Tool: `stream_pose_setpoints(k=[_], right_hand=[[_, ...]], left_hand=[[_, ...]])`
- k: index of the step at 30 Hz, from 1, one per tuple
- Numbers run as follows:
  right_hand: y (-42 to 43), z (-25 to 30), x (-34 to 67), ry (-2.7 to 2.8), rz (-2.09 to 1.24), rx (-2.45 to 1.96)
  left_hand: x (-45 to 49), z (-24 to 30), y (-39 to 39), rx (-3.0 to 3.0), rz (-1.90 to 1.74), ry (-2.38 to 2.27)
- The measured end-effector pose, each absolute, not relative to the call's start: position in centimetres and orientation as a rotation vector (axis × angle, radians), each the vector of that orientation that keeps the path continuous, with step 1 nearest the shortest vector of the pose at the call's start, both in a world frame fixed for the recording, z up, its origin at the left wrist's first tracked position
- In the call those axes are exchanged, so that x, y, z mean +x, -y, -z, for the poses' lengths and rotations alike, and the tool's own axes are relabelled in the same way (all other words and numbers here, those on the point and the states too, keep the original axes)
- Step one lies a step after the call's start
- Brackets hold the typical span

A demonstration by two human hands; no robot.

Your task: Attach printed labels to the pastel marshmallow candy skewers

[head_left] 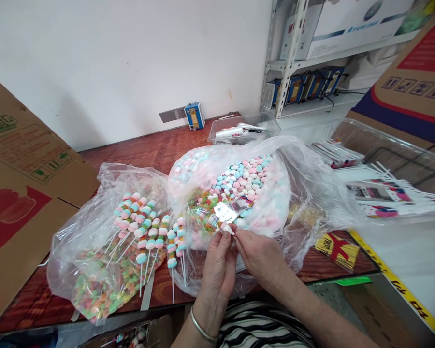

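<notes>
My left hand (pixel 218 263) and my right hand (pixel 257 253) meet at the front middle of the table, fingertips pinched together. Between them is a small printed plastic bag (pixel 226 211) with a white label; its near edge is partly covered by my fingers. Behind it, a large clear plastic bag (pixel 311 179) holds pink, white and blue marshmallows (pixel 244 176). Green and orange gummy rings (pixel 199 208) show just beyond my left hand. To the left, several marshmallow skewers (pixel 152 234) on white sticks lie on another clear bag (pixel 105 186) of gummy rings.
Cardboard boxes stand at the left (pixel 32 169) and right (pixel 413 82). At the back is a clear plastic tray (pixel 217 126) with pens. White sticks and printed packets (pixel 377 193) lie in a clear bin on the right. A yellow-black packet (pixel 337 251) rests near the front edge.
</notes>
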State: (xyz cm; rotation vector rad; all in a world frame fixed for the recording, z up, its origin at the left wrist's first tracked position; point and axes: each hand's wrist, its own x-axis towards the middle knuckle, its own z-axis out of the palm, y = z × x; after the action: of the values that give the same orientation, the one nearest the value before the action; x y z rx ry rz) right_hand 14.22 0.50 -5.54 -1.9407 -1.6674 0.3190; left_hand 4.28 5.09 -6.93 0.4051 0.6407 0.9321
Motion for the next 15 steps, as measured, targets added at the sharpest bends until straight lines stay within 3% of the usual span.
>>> stream_pose_setpoints(k=[3,9,15], right_hand=[[-0.4,5.8,13.9,1.499,-0.573,-1.705],[-0.6,6.1,14.1,0.598,-1.575,-0.91],[-0.2,6.0,14.2,0.493,-1.782,-0.724]], left_hand=[[4.1,7.0,-5.0,0.388,-0.954,-0.615],[3.7,6.6,-4.9,0.598,-0.753,-0.495],[3.2,6.4,-5.1,0.661,-0.697,-0.515]])
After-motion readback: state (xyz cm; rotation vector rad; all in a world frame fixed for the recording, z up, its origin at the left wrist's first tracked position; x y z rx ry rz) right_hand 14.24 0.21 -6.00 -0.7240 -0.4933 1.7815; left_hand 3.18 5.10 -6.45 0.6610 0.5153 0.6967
